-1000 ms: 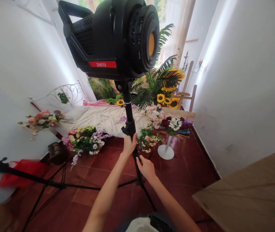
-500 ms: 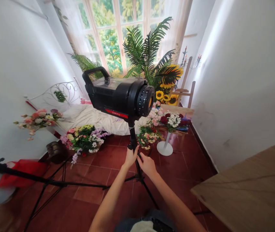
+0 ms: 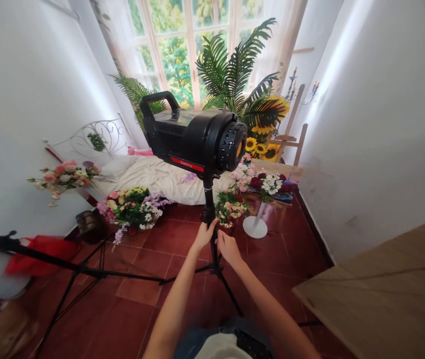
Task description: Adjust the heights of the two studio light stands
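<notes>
A black studio light with a top handle and a red label sits on a black light stand. Its round front points right. Around the stand's column, below the dark collar, my left hand is closed, thumb up along the pole. My right hand is just right of and slightly below it, fingers curled together against the side of the column. What those fingers pinch is hidden. Below both hands, the stand's legs spread over the floor.
A second black stand reaches in from the left, near red cloth. Flower bunches stand before a white bed. A white round base is on the red tiles. A wooden panel juts in at right.
The view has shifted a little, so the light appears slightly higher and farther right. My left hand keeps its hold on the stand. My right hand's fingers are more curled beside the column.
</notes>
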The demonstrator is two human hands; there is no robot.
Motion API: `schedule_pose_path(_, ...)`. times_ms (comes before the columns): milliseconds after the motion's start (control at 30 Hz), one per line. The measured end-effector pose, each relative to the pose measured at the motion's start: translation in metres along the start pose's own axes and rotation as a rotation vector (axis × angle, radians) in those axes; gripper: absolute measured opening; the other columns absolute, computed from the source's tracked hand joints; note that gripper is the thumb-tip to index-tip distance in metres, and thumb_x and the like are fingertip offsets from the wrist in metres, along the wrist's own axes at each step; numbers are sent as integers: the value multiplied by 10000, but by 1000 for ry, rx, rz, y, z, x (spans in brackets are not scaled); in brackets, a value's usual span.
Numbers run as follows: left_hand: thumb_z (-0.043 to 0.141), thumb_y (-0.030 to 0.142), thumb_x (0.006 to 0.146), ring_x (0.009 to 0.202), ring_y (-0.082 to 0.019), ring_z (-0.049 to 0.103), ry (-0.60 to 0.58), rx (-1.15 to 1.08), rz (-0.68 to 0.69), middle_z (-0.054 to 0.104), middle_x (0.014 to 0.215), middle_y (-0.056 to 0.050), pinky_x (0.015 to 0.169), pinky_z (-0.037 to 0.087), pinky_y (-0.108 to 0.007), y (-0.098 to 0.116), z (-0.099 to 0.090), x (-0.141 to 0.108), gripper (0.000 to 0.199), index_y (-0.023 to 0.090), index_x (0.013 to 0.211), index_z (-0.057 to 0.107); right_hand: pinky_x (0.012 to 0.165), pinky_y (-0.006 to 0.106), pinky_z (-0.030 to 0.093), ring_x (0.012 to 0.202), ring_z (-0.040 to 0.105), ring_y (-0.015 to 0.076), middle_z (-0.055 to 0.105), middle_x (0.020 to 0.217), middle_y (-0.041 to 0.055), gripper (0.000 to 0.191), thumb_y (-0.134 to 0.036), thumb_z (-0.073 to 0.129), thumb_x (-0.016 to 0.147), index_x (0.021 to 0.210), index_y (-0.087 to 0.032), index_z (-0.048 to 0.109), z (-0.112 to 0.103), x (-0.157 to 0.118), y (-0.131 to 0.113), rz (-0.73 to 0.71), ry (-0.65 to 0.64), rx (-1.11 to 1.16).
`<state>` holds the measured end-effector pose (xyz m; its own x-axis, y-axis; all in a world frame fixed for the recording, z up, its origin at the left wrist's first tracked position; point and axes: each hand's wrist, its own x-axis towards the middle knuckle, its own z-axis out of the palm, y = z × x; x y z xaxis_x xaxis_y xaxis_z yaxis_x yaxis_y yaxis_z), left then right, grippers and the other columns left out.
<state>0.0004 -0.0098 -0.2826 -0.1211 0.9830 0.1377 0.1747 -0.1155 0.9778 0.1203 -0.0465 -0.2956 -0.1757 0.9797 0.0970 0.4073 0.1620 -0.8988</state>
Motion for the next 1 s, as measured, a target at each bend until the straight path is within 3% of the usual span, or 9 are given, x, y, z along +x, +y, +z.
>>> schedule_pose_path(133, 528, 541, 771, 694, -153, 548, 38, -3, -73, 609, 770, -42, 682, 452, -282, -4, 3, -2, 487, 112, 990, 605, 375, 204, 242, 357, 353, 82, 485, 468, -12, 504, -564, 307, 878, 644, -176, 528, 22, 1, 3, 294, -79, 787)
schedule_pose_path(267, 550, 510, 767, 848, -175, 565, 53, -20, -76, 633, 924, -74, 814, 433, -298, -6, 3, -3, 459, 121, 1002, 619, 362, 141, 243, 363, 261, 53, 357, 476, -74, 273, -307, 362, 895, 689, -177, 488, 33, -5, -12, 403, -90, 1502)
schedule_pose_path(333, 550, 501, 772, 923, -183, 560, 35, -32, -77, 635, 987, -86, 870, 412, -298, -5, 2, -2, 441, 122, 985, 626, 361, 120, 242, 367, 240, 62, 291, 470, -84, 267, -190, 294, 897, 688, -185, 460, 33, -8, -18, 373, -67, 1675)
schedule_pose_path(400, 549, 499, 774, 979, -189, 552, 17, -36, -71, 629, 1047, -96, 905, 397, -299, -4, 0, -3, 433, 122, 971, 628, 356, 118, 239, 377, 242, 76, 278, 478, -80, 289, -152, 244, 901, 703, -194, 451, 30, -10, -20, 326, -63, 1689)
schedule_pose_path(533, 550, 505, 771, 1039, -207, 541, 10, -25, -61, 613, 1116, -110, 941, 382, -320, 0, -1, -4, 439, 123, 973, 626, 369, 155, 272, 400, 305, 83, 381, 519, -58, 287, -297, 263, 926, 771, -195, 482, 17, -12, -9, 342, -259, 1258)
schedule_pose_path(633, 566, 508, 758, 1018, -208, 554, 22, -51, -82, 627, 1089, -103, 926, 398, -326, 3, 0, -6, 458, 128, 1008, 620, 381, 183, 308, 412, 378, 87, 518, 586, -18, 464, -520, 201, 913, 844, -176, 504, 5, -9, 0, 384, -360, 762)
schedule_pose_path(800, 592, 525, 731, 939, -206, 581, 13, -107, -112, 660, 978, -87, 882, 428, -334, 8, 1, -8, 486, 124, 1003, 634, 465, 216, 383, 508, 525, 118, 633, 707, 20, 549, -623, 207, 884, 918, -176, 522, -14, -5, -2, 216, -243, 134)
schedule_pose_path(900, 617, 525, 708, 936, -209, 582, 10, -145, -97, 665, 962, -87, 888, 427, -348, 11, 1, -8, 495, 119, 992, 642, 591, 231, 399, 707, 615, 156, 663, 798, 51, 521, -598, 228, 903, 892, -185, 546, -24, -6, -14, 59, -210, -241)
schedule_pose_path(1000, 636, 509, 699, 943, -212, 581, 0, -177, -98, 668, 957, -86, 899, 421, -362, 10, 0, -6, 486, 116, 984, 645, 606, 227, 373, 791, 628, 171, 665, 877, 82, 486, -520, 217, 942, 908, -175, 560, -26, -6, -25, -70, -148, -541)
